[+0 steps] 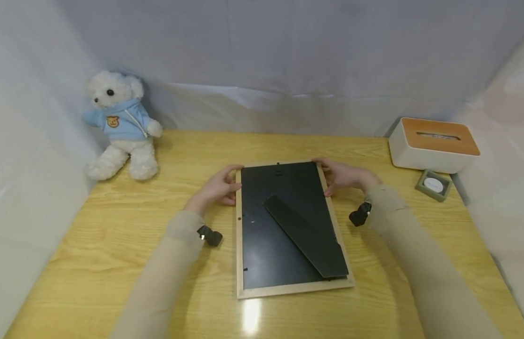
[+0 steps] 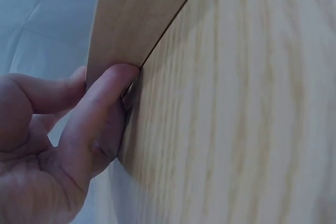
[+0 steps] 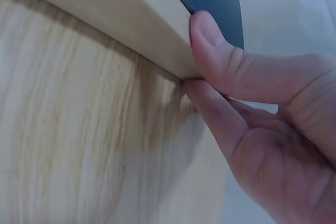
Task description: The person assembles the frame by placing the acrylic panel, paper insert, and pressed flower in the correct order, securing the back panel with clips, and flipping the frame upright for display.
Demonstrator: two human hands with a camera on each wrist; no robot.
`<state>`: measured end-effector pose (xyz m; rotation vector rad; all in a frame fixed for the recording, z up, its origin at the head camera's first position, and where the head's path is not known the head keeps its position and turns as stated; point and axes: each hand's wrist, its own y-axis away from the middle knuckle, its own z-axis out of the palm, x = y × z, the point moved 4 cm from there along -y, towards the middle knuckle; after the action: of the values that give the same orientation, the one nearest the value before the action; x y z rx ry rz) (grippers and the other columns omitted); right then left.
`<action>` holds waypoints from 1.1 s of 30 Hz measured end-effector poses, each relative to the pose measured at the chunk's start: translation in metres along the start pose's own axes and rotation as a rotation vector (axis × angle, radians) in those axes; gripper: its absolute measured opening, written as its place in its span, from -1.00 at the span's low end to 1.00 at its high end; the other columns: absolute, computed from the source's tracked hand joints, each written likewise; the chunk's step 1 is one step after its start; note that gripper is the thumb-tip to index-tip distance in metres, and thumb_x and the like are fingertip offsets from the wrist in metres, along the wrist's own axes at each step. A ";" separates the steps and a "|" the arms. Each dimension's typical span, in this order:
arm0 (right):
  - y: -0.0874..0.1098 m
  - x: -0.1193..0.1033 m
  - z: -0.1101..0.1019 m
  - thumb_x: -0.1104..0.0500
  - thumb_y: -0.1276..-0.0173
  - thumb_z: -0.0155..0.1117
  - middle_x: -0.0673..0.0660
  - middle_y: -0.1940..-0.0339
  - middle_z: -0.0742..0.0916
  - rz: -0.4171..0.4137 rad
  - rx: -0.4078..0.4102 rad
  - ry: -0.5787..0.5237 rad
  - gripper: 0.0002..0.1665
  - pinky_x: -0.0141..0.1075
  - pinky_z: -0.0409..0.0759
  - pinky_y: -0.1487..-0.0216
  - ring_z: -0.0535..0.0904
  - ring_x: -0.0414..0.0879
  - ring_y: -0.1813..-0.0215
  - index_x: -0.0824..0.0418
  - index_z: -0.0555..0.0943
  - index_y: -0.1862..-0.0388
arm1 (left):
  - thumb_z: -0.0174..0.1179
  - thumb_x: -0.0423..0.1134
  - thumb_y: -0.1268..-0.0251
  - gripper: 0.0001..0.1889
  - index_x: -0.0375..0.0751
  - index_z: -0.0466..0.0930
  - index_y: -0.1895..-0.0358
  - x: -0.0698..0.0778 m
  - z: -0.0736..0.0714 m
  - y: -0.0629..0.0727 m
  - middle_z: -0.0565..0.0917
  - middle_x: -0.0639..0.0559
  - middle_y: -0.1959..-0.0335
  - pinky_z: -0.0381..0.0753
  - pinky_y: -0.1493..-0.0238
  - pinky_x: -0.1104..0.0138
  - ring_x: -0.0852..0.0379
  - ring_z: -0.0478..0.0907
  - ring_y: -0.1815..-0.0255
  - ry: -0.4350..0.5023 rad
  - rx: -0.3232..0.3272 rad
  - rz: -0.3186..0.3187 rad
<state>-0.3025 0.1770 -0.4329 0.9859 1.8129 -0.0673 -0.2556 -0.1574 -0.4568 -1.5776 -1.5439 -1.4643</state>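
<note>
A picture frame point(image 1: 240, 249) with a pale wooden rim and black backing lies back side up on the table. Its black easel leg point(image 1: 306, 238) slants across the backing. My left hand point(image 1: 217, 187) grips the frame's left side near the far corner. On the opposite side my right hand point(image 1: 341, 175) holds the rim close to the far right corner. In the right wrist view, the right thumb point(image 3: 210, 40) presses on the wooden side, with fingertips at its lower edge. Fingers of the left hand point(image 2: 63, 129) pinch the wooden rim point(image 2: 136, 14) in the left wrist view.
A white teddy bear point(image 1: 125, 127) in a blue hoodie sits at the table's back left. At the back right stands a tissue box point(image 1: 427, 157) with an orange lid, and a small green tray point(image 1: 443, 194) holding a white oval item is in front of it.
</note>
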 end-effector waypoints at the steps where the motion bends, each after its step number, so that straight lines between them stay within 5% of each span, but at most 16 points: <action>1: 0.000 0.000 0.000 0.43 -0.16 0.37 0.36 -0.52 -0.14 0.000 0.004 -0.004 0.19 0.08 0.43 -0.19 -0.12 0.34 -0.48 0.15 -0.19 -0.55 | 0.04 -0.39 -0.42 -0.37 0.09 0.11 -0.48 0.000 0.000 -0.001 0.40 -0.22 0.19 0.68 0.49 0.19 0.04 0.50 0.51 -0.004 0.004 0.001; 10: -0.006 -0.004 -0.001 0.47 -0.10 0.39 0.35 -0.52 -0.06 0.005 0.048 0.020 0.12 0.10 0.38 -0.22 -0.11 0.30 -0.49 0.18 -0.05 -0.50 | 0.01 -0.45 -0.41 -0.42 0.04 0.16 -0.42 0.001 -0.001 0.000 0.34 -0.22 0.20 0.67 0.55 0.17 0.02 0.49 0.53 0.011 0.012 -0.011; 14: -0.008 -0.008 -0.003 0.49 -0.10 0.38 0.39 -0.49 0.00 0.019 0.070 0.069 0.08 0.06 0.48 -0.08 -0.01 0.34 -0.45 0.21 -0.02 -0.48 | 0.00 -0.45 -0.42 -0.42 0.05 0.15 -0.43 0.002 0.000 -0.001 0.33 -0.22 0.21 0.67 0.54 0.17 0.03 0.49 0.54 0.035 0.003 -0.008; 18: -0.008 -0.012 -0.002 0.46 -0.10 0.40 0.42 -0.48 0.03 0.029 0.071 0.149 0.05 0.09 0.47 -0.12 0.07 0.36 -0.41 0.27 0.00 -0.46 | -0.01 -0.47 -0.41 -0.33 0.10 0.05 -0.50 0.002 0.002 -0.002 0.34 -0.22 0.21 0.68 0.52 0.17 0.05 0.47 0.55 0.058 -0.015 -0.013; 22: -0.012 -0.015 -0.003 0.29 -0.10 0.48 0.42 -0.47 0.07 0.020 0.094 0.319 0.04 0.16 0.25 -0.29 0.01 0.34 -0.43 0.31 0.08 -0.46 | -0.02 -0.48 -0.41 -0.28 0.09 -0.02 -0.53 0.000 0.004 -0.001 0.34 -0.21 0.22 0.68 0.50 0.20 0.06 0.44 0.53 0.085 -0.034 -0.016; 26: -0.020 -0.018 -0.004 0.10 -0.22 0.41 0.41 -0.37 0.25 -0.042 0.152 0.447 -0.15 0.17 0.23 -0.26 0.11 0.31 -0.36 0.34 0.27 -0.40 | -0.03 -0.48 -0.42 -0.30 0.05 -0.02 -0.53 0.000 0.005 -0.001 0.34 -0.20 0.24 0.67 0.50 0.24 0.07 0.43 0.52 0.095 -0.048 -0.010; 30: -0.032 -0.023 -0.003 0.10 -0.38 0.24 0.39 -0.19 0.45 -0.088 0.224 0.452 -0.43 0.12 0.31 -0.20 0.31 0.27 -0.22 0.39 0.42 -0.25 | -0.04 -0.48 -0.42 -0.31 0.03 -0.02 -0.53 0.001 0.004 0.001 0.34 -0.18 0.26 0.66 0.54 0.27 0.09 0.43 0.54 0.103 -0.035 -0.012; 33: -0.041 -0.025 -0.004 0.08 -0.32 0.32 0.38 -0.14 0.49 -0.062 0.256 0.439 -0.41 0.11 0.23 -0.28 0.32 0.26 -0.21 0.42 0.45 -0.18 | -0.03 -0.47 -0.42 -0.31 0.06 -0.01 -0.52 0.001 0.003 0.002 0.33 -0.17 0.26 0.65 0.54 0.27 0.09 0.42 0.54 0.107 -0.025 -0.012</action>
<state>-0.3283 0.1370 -0.4270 1.1917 2.2787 -0.1322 -0.2529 -0.1544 -0.4559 -1.4813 -1.4818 -1.5537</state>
